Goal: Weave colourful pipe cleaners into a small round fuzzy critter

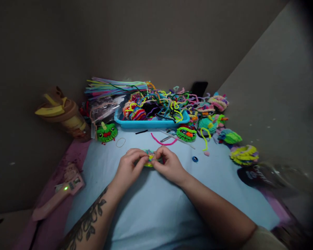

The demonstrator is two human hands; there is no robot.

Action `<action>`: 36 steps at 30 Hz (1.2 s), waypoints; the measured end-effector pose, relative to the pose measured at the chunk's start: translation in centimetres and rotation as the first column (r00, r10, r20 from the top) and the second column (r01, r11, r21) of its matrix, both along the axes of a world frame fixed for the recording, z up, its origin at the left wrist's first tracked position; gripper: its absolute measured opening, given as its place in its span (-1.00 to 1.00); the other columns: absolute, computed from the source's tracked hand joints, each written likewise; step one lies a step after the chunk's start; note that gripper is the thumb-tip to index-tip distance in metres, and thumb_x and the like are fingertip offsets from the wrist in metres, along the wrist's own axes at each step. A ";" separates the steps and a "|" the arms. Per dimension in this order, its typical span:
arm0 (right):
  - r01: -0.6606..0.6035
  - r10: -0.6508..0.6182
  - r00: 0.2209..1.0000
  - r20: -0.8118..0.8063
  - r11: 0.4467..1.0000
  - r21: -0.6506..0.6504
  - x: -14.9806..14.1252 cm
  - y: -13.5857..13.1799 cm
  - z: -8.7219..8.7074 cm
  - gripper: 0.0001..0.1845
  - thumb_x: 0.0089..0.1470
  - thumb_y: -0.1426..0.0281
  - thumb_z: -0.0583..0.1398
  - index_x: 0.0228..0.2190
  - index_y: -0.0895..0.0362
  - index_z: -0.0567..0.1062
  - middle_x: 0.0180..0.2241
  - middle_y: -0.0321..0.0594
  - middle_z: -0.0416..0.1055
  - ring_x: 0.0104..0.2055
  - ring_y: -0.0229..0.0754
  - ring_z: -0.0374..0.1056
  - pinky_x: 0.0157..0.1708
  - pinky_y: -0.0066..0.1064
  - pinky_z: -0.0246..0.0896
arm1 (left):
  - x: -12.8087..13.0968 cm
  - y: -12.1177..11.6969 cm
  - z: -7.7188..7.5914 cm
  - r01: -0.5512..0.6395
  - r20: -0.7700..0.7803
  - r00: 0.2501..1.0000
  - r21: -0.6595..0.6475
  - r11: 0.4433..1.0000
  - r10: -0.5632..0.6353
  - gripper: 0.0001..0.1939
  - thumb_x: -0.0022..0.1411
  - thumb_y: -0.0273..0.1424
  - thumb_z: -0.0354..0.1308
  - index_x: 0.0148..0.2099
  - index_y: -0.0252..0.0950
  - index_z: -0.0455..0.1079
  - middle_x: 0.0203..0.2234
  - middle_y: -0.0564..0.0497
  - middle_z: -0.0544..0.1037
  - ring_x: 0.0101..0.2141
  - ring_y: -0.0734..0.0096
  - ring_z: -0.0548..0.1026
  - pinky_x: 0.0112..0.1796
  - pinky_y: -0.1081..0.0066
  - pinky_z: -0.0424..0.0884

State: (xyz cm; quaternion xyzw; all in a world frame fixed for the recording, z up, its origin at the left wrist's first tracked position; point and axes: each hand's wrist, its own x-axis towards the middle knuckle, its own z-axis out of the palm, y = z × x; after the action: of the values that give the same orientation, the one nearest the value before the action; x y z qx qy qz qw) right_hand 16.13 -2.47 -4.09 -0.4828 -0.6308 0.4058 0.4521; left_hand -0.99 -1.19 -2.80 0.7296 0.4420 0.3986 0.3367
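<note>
In the middle of the blue cloth, my left hand (pixel 132 164) and my right hand (pixel 169 163) meet at a small pipe-cleaner piece (pixel 149 152) in yellow-green, teal and lilac. Both hands are closed, thumb against fingers, pinching it from either side. My fingers cover much of the piece, so its full shape is hidden. Just beyond them lie a pink pipe cleaner (pixel 163 143), a metal tool (pixel 166 138) and a green pipe-cleaner creature (pixel 186 133) with an orange mouth. A round blue eye (pixel 195 159) rests right of my right hand.
A blue tray (pixel 151 124) heaped with pipe cleaners stands at the back, with a pipe-cleaner bundle (pixel 117 86) behind. Several fuzzy creatures line the right side. At left are a green creature (pixel 106 132), a rubber band (pixel 120 142), a tall brown cup (pixel 67 116) and a pink glue gun (pixel 58 199).
</note>
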 end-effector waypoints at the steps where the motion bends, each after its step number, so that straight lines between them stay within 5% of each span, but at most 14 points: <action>1: -0.010 0.009 1.000 0.013 1.000 0.016 0.0 -0.1 -0.1 -0.83 -0.08 0.50 0.19 -0.48 0.09 0.24 -0.50 -0.39 0.27 -0.43 -0.30 0.22 -0.40 -0.46 0.13 | 0.0 0.0 0.1 -0.008 0.001 1.000 -0.034 0.999 0.008 -0.85 0.19 -0.39 0.08 -0.35 -0.30 0.45 -0.41 -0.03 0.54 -0.29 0.35 0.47 -0.22 0.39 0.34; 4: -0.071 0.067 0.996 0.054 0.995 0.065 0.1 -0.3 0.0 -0.81 -0.07 0.51 0.18 -0.48 0.08 0.23 -0.49 -0.39 0.28 -0.42 -0.30 0.24 -0.37 -0.46 0.14 | -0.3 0.2 0.4 -0.013 0.058 0.998 -0.228 0.974 0.027 -0.82 0.18 -0.33 0.09 -0.26 -0.31 0.45 -0.38 -0.04 0.56 -0.33 0.35 0.49 -0.29 0.41 0.37; 8: -0.194 0.185 0.979 0.090 0.975 0.112 0.5 -0.1 0.5 -0.83 -0.03 0.51 0.17 -0.46 0.08 0.24 -0.46 -0.35 0.35 -0.38 -0.29 0.29 -0.33 -0.44 0.18 | -1.0 0.8 0.4 0.142 0.216 0.975 -0.442 0.886 -0.048 -0.67 0.08 -0.26 0.18 -0.12 -0.33 0.43 -0.34 -0.06 0.58 -0.31 0.33 0.51 -0.29 0.42 0.40; 18: -0.482 0.425 0.872 0.241 0.830 0.281 0.2 -0.8 1.8 -0.76 -0.03 0.61 0.05 -0.57 0.05 0.23 -0.51 -0.29 0.38 -0.37 -0.22 0.32 -0.24 -0.31 0.24 | -0.8 0.6 0.9 0.204 0.151 0.977 -0.438 0.875 -0.152 -0.89 0.01 -0.39 0.21 -0.39 -0.34 0.45 -0.49 0.01 0.54 -0.41 0.41 0.44 -0.35 0.45 0.34; 21: -0.418 0.369 0.906 0.209 0.860 0.293 0.0 -0.9 1.6 -0.76 -0.01 0.59 0.08 -0.58 0.05 0.24 -0.50 -0.29 0.40 -0.38 -0.22 0.33 -0.24 -0.31 0.24 | -0.6 0.5 0.9 0.174 0.158 0.981 -0.446 0.878 -0.114 -0.84 0.05 -0.36 0.19 -0.32 -0.34 0.44 -0.48 0.00 0.53 -0.42 0.40 0.45 -0.35 0.44 0.35; 25: -0.171 0.163 0.985 0.063 0.974 0.151 0.1 -0.5 1.0 -0.78 -0.01 0.49 0.20 -0.56 0.07 0.24 -0.44 -0.27 0.42 -0.36 -0.22 0.35 -0.29 -0.36 0.24 | -0.7 0.7 1.0 0.018 0.098 0.995 -0.336 0.942 0.016 -0.75 0.16 -0.30 0.09 -0.18 -0.33 0.43 -0.28 -0.09 0.54 -0.25 0.31 0.46 -0.22 0.37 0.34; 29: -0.035 0.037 0.995 -0.092 0.999 0.017 0.2 -0.1 0.7 -0.76 -0.05 0.41 0.25 -0.56 0.09 0.24 -0.44 -0.28 0.42 -0.36 -0.23 0.35 -0.30 -0.38 0.24 | -0.8 0.6 1.3 0.070 -0.021 0.997 -0.211 0.975 -0.076 -0.82 0.14 -0.31 0.11 -0.28 -0.31 0.43 -0.35 -0.05 0.51 -0.25 0.31 0.42 -0.20 0.37 0.29; 32: -0.028 0.022 0.983 -0.181 0.999 -0.032 0.5 0.2 0.9 -0.83 -0.04 0.36 0.25 -0.50 0.10 0.33 -0.42 -0.26 0.43 -0.34 -0.22 0.36 -0.28 -0.37 0.26 | -0.9 0.5 1.2 0.152 0.007 0.987 -0.334 0.930 -0.159 -0.77 0.15 -0.24 0.09 -0.36 -0.32 0.36 -0.50 0.03 0.42 -0.44 0.43 0.35 -0.41 0.46 0.24; 36: -0.010 0.010 0.976 -0.217 1.000 0.001 1.3 1.0 1.0 -0.82 0.01 0.31 0.21 -0.30 0.09 0.49 -0.20 -0.16 0.42 -0.07 -0.14 0.31 -0.10 -0.32 0.22 | -1.3 0.7 0.8 0.313 0.220 0.948 -0.516 0.797 -0.229 -0.66 0.13 -0.11 0.09 -0.36 -0.32 0.28 -0.59 0.13 0.27 -0.56 0.54 0.20 -0.52 0.53 0.08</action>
State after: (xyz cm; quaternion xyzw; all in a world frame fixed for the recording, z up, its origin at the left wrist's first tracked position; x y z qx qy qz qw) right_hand 17.39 -1.43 -3.13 -0.4327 -0.5800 0.4582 0.5162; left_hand -2.32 -0.54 -1.98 0.6280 0.4016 0.2565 0.6153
